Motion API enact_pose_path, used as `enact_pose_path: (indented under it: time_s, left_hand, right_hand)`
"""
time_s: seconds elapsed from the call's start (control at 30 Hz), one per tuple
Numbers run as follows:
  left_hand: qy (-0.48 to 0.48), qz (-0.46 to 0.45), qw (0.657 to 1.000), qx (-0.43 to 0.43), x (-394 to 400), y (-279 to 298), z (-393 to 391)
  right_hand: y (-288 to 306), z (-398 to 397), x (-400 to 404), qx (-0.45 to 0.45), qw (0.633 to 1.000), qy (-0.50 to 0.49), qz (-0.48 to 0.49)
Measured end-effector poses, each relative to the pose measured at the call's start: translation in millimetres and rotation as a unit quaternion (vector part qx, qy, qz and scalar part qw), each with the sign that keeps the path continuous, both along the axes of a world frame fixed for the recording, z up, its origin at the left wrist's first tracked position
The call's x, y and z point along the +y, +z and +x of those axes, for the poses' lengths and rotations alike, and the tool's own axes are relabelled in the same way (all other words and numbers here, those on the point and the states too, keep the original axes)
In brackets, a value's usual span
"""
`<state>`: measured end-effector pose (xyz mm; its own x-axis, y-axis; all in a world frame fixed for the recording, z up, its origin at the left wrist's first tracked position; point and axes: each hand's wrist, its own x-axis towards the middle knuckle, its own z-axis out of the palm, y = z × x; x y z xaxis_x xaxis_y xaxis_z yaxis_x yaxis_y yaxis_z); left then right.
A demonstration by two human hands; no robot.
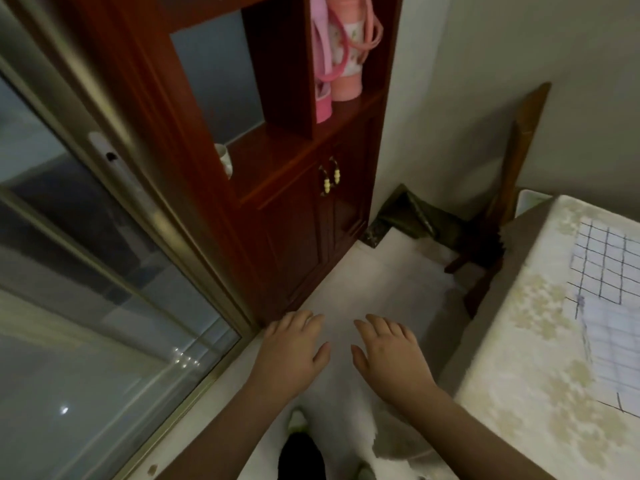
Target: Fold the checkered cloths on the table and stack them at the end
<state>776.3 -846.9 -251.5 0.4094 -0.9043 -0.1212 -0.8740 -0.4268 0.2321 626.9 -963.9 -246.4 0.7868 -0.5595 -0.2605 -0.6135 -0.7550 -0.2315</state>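
Both the left hand [294, 344] and right hand [388, 351] hover over the floor, fingers loosely spread, holding nothing. The white, dark-gridded checkered cloth [602, 282] lies on the floral-covered table [530, 341] at right, apparently unfolded; no stack is visible, so folding appears not yet begun.

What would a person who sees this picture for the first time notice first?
Two bare hands, the left hand and the right hand, are held out open over the pale floor, holding nothing. Behind them stands a dark red wooden cabinet with pink bottles on its shelf. A checkered cloth lies on the table at the right edge.
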Motion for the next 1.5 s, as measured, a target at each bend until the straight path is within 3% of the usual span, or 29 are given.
enact_pose_path:
  time_s: [0.3, 0.53, 0.8, 1.23, 1.5]
  left_hand:
    - [-0.114, -0.020, 0.993, -0.021, -86, 5, 91]
    - [-0.212, -0.008, 0.977, -0.013, -150, 4, 112]
    - [-0.324, 0.006, 0.946, -0.007, -252, -9, 80]
    - [-0.499, 0.032, 0.866, -0.022, -422, -3, -22]
    - [-0.594, 0.047, 0.802, -0.037, -494, -7, -90]
  right_hand:
    - [4, 66, -57, 0.012, 0.991, -0.129, -0.038]
    - [4, 73, -86, 0.009, 0.975, -0.217, -0.043]
    - [-16, 39, -147, 0.009, 0.938, -0.337, -0.085]
    - [-23, -47, -249, 0.011, 0.875, -0.480, -0.052]
    - [-29, -98, -275, 0.021, 0.806, -0.591, -0.027]
